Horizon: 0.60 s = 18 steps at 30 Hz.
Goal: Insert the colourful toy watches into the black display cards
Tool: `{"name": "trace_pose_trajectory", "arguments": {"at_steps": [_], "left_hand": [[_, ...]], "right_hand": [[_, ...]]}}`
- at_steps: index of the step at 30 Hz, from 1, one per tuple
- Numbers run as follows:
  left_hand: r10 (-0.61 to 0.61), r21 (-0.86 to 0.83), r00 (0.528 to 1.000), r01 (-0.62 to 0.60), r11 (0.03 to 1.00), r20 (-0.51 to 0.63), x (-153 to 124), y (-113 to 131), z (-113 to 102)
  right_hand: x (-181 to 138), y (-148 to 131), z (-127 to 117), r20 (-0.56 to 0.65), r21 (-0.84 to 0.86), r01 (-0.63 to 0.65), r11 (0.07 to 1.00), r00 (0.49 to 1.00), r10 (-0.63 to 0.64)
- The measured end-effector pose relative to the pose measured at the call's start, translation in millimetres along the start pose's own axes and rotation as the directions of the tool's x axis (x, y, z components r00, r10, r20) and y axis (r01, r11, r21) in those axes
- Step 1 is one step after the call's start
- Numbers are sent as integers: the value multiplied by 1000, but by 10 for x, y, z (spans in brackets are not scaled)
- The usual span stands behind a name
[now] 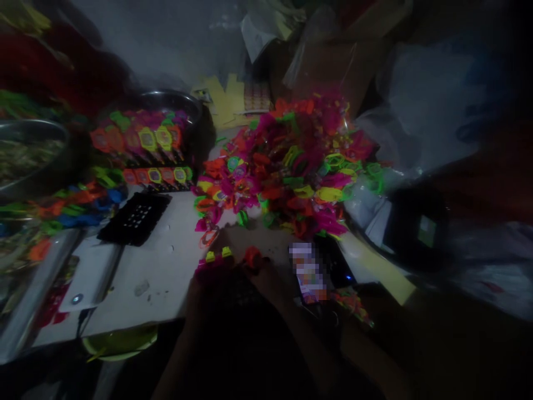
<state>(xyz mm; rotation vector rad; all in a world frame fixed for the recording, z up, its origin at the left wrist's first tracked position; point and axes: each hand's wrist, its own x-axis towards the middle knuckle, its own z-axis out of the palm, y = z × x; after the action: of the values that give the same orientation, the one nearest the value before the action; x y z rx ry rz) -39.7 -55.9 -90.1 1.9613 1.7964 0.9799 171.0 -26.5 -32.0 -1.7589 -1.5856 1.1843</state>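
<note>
**Dim table, two hands at a black tray, toy watch pile behind**

Both hands low centre, very dark. Left hand and right hand rest on a dark tray; cannot tell whether either is gripping or open. On the tray's far edge: two yellow-green pieces side by side and one orange piece, just beside the fingers. One big pile of neon toy watches at 12 o'clock from the hands, uncounted, too tangled. One empty black tray at 10 o'clock. Two filled rows of watches at 11 o'clock, leaning on a metal bowl. One phone at 3 o'clock, touching the right wrist area. White table bare between them.
</note>
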Motion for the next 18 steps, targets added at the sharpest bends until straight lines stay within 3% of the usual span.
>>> {"name": "trace_pose_trajectory", "arguments": {"at_steps": [7, 11, 18], "left_hand": [[28, -35, 1000, -27, 999, 6, 19, 54, -13], [20, -36, 998, -18, 999, 53, 33, 38, -14], [-29, -22, 999, 29, 999, 32, 0, -46, 30]], "right_hand": [[-38, -16, 98, 23, 104, 141, 984, 989, -144], [-55, 30, 166, 19, 58, 179, 982, 983, -180], [-33, -25, 225, 26, -19, 224, 974, 974, -224]]}}
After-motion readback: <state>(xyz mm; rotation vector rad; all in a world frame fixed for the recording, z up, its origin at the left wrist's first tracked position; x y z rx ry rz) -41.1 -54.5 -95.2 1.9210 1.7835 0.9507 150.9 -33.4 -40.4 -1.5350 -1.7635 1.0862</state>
